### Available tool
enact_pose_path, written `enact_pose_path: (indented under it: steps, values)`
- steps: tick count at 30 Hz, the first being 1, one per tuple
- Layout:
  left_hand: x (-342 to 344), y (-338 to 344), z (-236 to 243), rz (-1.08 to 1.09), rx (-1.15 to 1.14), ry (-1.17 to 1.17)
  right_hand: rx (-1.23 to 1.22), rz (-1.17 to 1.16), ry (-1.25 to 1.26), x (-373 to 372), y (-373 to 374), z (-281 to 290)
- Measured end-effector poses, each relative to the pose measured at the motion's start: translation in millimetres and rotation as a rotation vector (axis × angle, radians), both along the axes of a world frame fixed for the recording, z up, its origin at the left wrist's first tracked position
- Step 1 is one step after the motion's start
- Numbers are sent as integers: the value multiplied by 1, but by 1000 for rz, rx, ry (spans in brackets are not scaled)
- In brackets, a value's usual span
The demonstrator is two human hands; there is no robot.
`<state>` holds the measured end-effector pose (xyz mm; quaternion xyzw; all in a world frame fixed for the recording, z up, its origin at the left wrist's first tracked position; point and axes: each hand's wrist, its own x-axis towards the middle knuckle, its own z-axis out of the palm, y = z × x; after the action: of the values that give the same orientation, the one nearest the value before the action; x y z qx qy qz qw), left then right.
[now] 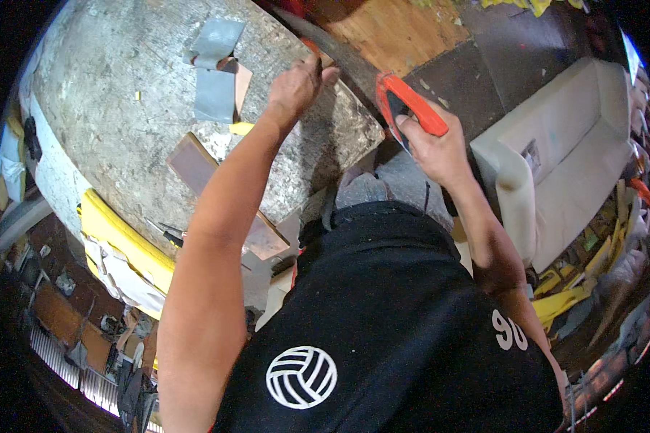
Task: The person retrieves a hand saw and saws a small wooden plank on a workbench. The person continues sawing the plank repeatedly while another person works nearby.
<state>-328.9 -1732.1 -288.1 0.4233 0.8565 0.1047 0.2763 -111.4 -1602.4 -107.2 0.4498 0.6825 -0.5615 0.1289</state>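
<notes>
My right hand (438, 148) is closed round a red-orange hand tool (424, 114) with a looped handle and a dark inner part, held just off the worktable's corner. My left hand (294, 88) lies over the right edge of the scuffed worktable (108, 108), fingers curled and thumb sticking out. A small orange thing (311, 46) shows by its fingertips; whether the hand grips it is hidden. Left of that hand are a grey folded sheet (220, 36), a flat grey piece (214, 95) and a tan piece (243, 85). A yellow item (241, 128) lies by my left wrist.
A brown framed panel (193, 162) passes beneath my left forearm. Near the table's near-left edge are a dark-handled tool (172, 237) and yellow foam (126, 234). To the right stands a pale sofa frame (516, 187), with yellow scraps (560, 303) beside it. A wooden panel (397, 32) lies beyond the table.
</notes>
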Motion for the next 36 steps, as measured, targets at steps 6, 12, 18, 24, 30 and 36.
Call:
enact_pose_path:
  steps: [6, 12, 18, 24, 30, 36]
  values:
    - [8, -2, 0, -22, -11, 2, 50, -12, 55, 58, -7, 41]
    - [5, 0, 1, -73, -38, 11, 106, 90, 30, -9, 3, -4]
    - [3, -2, -3, -50, -26, 10, 43, -36, 21, 52, -8, 56]
    - [2, 4, 2, -30, -43, -44, 227, 38, 193, -3, -6, -12]
    - [-5, 3, 1, -49, -62, -4, 82, -31, 82, 62, -5, 48]
    - [-4, 2, -4, -80, -17, 42, 49, -10, 99, -20, 7, -13]
